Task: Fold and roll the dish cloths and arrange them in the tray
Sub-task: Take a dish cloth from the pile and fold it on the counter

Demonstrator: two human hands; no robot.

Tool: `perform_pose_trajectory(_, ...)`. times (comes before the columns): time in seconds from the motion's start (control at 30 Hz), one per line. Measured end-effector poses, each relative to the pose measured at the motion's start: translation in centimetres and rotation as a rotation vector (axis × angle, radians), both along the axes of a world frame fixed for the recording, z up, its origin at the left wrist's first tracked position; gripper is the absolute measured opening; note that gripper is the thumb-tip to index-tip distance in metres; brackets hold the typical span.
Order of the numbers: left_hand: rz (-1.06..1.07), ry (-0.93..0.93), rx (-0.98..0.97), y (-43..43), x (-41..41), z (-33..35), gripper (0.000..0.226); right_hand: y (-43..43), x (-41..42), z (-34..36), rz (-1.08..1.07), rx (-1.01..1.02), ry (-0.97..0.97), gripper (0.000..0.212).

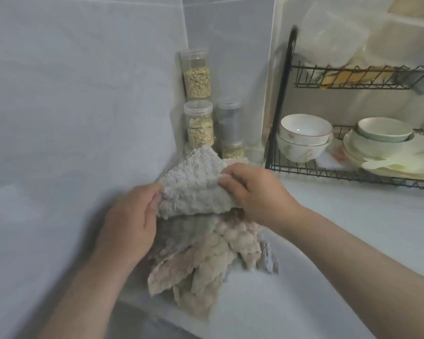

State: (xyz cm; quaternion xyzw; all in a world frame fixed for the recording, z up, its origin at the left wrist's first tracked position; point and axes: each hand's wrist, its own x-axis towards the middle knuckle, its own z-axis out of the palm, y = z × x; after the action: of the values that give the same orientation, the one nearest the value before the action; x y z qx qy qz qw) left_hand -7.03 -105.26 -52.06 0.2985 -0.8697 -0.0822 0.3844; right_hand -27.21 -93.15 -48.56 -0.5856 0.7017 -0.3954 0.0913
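Both the left hand and the right hand pinch opposite edges of the grey fuzzy dish cloth, stretched crosswise between them above the crumpled beige cloth pile.

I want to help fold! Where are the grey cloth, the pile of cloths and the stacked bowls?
grey cloth (194, 189): head view, on its fuzzy middle.
pile of cloths (206, 265): head view, on the beige cloth mid-heap.
stacked bowls (304, 126): head view, inside the top bowl.
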Motion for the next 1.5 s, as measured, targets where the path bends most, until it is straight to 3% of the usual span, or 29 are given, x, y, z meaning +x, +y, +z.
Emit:
perform_pose_trajectory(0.07, -0.003, 0.062, -0.042, -0.4, -0.9, 1.5, 0.03, -0.5, -0.4, 1.4, -0.047, -0.035, 0.015, 0.016)
perform_pose_trajectory(0.2, -0.026, 0.292, 0.094, -0.9, -2.0, 4.7, 0.007, 0.1, -1.0, 3.2, -0.151, -0.163, 0.114, 0.018)
perform_pose_trajectory(0.27, -0.063, 0.347, 0.148, -0.9, -2.1, 6.7, 0.014, 0.9, -1.1, 4.4, -0.2, -0.242, 0.101, 0.018)
perform_pose_trajectory(0.37, -0.229, 0.176, 0.193, 0.3, -1.0, 10.2, 0.048, 2.7, -0.6, 7.1, -0.23, -0.305, 0.109, 0.018)
perform_pose_trajectory(0.43, -0.276, 0.014, 0.138, 1.6, -0.1, 12.1, 0.058, 4.4, 0.1, 9.1, -0.243, -0.316, 0.135, 0.018)
perform_pose_trajectory(0.53, -0.281, 0.077, 0.058, 2.9, 0.4, 14.3, 0.045, 7.1, 1.5, 12.0, -0.245, -0.244, 0.145, 0.018)
perform_pose_trajectory(0.67, -0.422, 0.193, 0.305, 4.0, 1.4, 16.6, 0.012, 10.6, 3.3, 14.9, -0.103, -0.13, 0.013, 0.017)
perform_pose_trajectory(0.77, -0.342, 0.155, 0.333, 4.7, 1.2, 17.5, 0.031, 12.0, 3.8, 15.7, -0.165, -0.11, 0.117, 0.023)
perform_pose_trajectory(0.9, -0.269, 0.201, 0.409, 5.7, 0.1, 18.3, 0.029, 12.9, 3.9, 15.4, -0.27, -0.188, 0.186, 0.01)
perform_pose_trajectory(1.07, -0.345, 0.2, 0.653, 6.6, -0.3, 19.2, 0.031, 14.0, 3.5, 15.1, -0.324, -0.194, 0.065, 0.038)
perform_pose_trajectory(1.17, -0.501, 0.128, 0.767, 7.4, -0.4, 19.6, 0.024, 15.2, 2.8, 15.6, -0.426, -0.211, 0.138, 0.043)
perform_pose_trajectory(1.3, -0.751, -0.168, 0.771, 9.0, -0.3, 19.6, 0.024, 18.6, 1.1, 16.2, -0.54, -0.248, 0.207, 0.045)
perform_pose_trajectory(1.4, -0.928, -0.256, 0.973, 10.1, -1.8, 19.2, 0.048, 22.4, 0.3, 16.4, -0.583, -0.048, 0.251, 0.044)
perform_pose_trajectory(1.47, -0.9, -0.256, 1.001, 11.9, -4.1, 18.6, 0.036, 24.8, -0.4, 16.7, -0.648, 0.123, 0.268, 0.043)
perform_pose_trajectory(1.5, -0.8, -0.309, 0.891, 12.9, -5.5, 18.1, 0.023, 25.6, -1.0, 16.5, -0.683, 0.213, 0.284, 0.044)
